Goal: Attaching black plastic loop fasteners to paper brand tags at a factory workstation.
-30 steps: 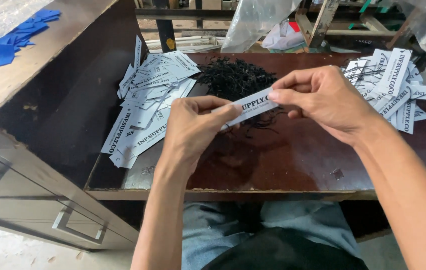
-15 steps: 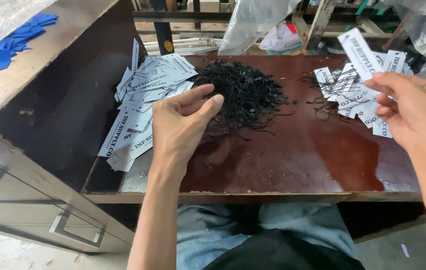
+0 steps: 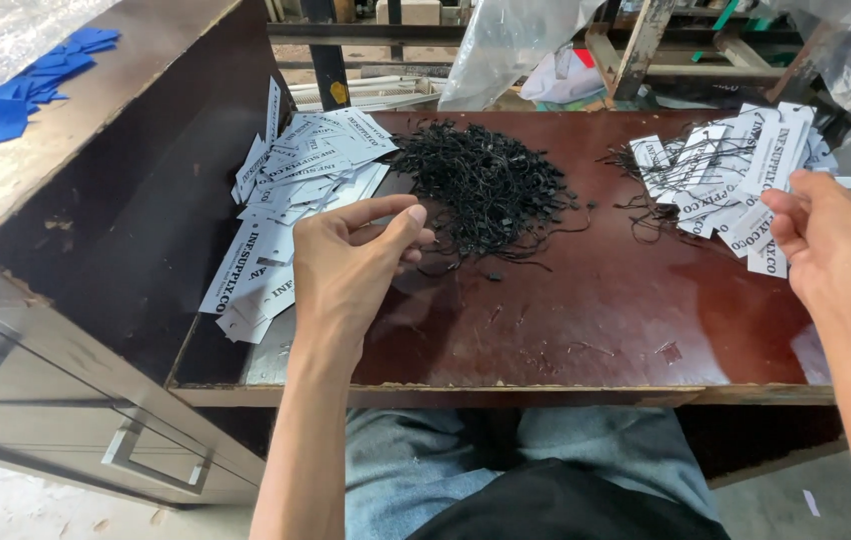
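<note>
Both hands have parted. The left hand [image 3: 351, 262] hovers empty beside the black string heap [image 3: 486, 185]; the right hand [image 3: 831, 240], now tagless, rests loosely open against the strung white paper tags [image 3: 726, 175] right of the heap.

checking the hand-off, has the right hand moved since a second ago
Yes. The right hand has swung out from the middle of the table, above the black string pile, to the strung tag pile at the right.

Right hand [image 3: 831, 250] no longer grips the white tag it held up 0.5 s ago; fingers loose at the strung tag pile [image 3: 736, 175] (1 s ago both hands shared it). Left hand [image 3: 351, 270] lower, beside black strings [image 3: 486, 185].
</note>
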